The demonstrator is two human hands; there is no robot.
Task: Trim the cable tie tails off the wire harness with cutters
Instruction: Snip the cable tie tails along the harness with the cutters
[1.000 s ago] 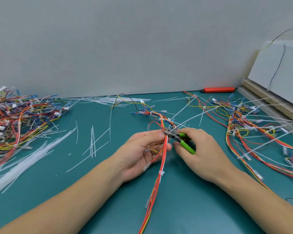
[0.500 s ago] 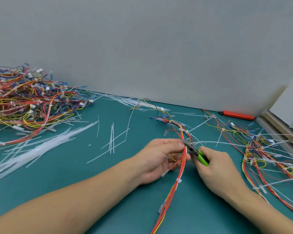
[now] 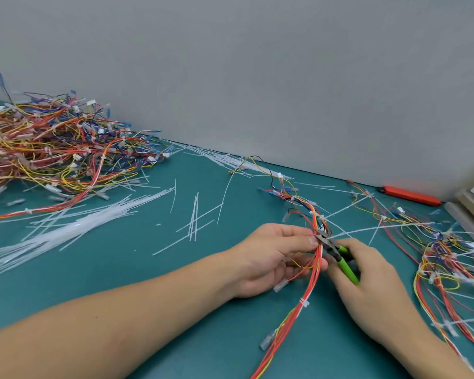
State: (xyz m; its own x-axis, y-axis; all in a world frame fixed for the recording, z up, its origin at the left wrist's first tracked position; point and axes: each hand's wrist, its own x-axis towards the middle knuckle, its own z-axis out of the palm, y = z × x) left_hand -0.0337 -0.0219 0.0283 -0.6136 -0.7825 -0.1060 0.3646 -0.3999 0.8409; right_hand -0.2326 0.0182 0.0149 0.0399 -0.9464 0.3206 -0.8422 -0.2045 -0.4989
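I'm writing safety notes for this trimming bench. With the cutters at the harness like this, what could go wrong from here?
1. The cutters in the right hand have their tips right against the red and yellow wires of the wire harness; a slightly off bite could nick a wire instead of the cable tie tail.
2. The left hand pinches the bundle right beside the blades, so its fingertips could get caught.
3. The long tail may fly off when cut.

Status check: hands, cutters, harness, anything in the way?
Left hand holds harness. Right hand grips cutters, nose at a tie with its tail uncut. Loose tails on mat; nothing blocking.
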